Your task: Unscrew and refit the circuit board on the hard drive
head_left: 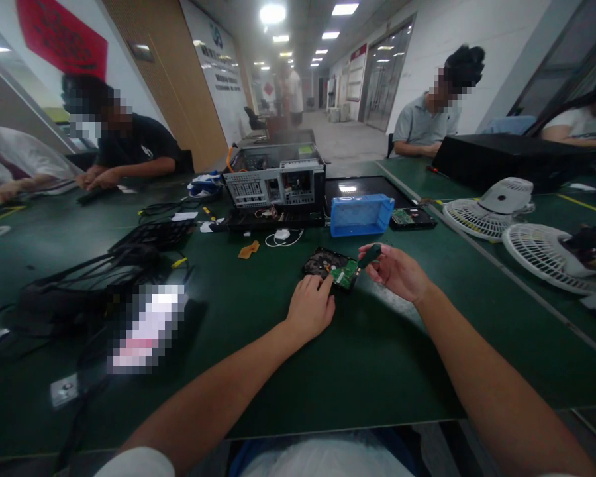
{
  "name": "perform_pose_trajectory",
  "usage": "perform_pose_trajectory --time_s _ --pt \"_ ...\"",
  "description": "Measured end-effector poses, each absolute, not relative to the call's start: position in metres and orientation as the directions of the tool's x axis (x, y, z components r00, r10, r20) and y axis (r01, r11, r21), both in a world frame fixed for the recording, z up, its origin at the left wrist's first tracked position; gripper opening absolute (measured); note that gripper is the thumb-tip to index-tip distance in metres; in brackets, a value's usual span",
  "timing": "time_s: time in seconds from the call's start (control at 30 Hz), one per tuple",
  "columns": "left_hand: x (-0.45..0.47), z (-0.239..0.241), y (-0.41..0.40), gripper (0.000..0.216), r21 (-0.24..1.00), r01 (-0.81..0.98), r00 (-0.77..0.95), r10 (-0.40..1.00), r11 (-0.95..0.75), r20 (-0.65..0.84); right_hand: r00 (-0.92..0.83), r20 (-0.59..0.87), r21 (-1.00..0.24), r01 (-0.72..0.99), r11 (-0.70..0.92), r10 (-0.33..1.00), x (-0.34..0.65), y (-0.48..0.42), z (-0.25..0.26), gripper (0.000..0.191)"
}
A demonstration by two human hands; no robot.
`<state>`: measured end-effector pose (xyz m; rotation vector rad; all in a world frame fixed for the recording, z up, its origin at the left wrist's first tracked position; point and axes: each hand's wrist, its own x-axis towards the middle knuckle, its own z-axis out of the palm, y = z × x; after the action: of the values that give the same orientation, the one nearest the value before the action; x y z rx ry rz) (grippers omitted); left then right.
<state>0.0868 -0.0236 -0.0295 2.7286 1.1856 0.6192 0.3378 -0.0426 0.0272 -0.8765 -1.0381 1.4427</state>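
Observation:
A black hard drive [322,262] lies on the green table [367,358] with its green circuit board [345,273] facing up. My left hand [310,306] rests at the drive's near edge, fingers curled and touching the board. My right hand [397,270] hovers just right of the drive, closed on a screwdriver with a dark green handle [370,254] that points toward the board.
Behind the drive stand a blue plastic bin [360,214], an open computer case [277,175], a second hard drive [412,218] and loose cables. Two white fan grilles [521,225] lie to the right. Black trays and cables fill the left. Other people sit around the tables.

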Motion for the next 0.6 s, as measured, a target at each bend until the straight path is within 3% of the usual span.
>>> perform_pose_trajectory --time_s 0.6 --pt "0.0871 -0.0212 -0.0261 0.043 0.227 0.651 0.630 0.682 -0.725 0.371 -0.168 0.018 -0.922 -0.383 -0.049 0.986 0.3372 -0.0429 0.0287 0.032"
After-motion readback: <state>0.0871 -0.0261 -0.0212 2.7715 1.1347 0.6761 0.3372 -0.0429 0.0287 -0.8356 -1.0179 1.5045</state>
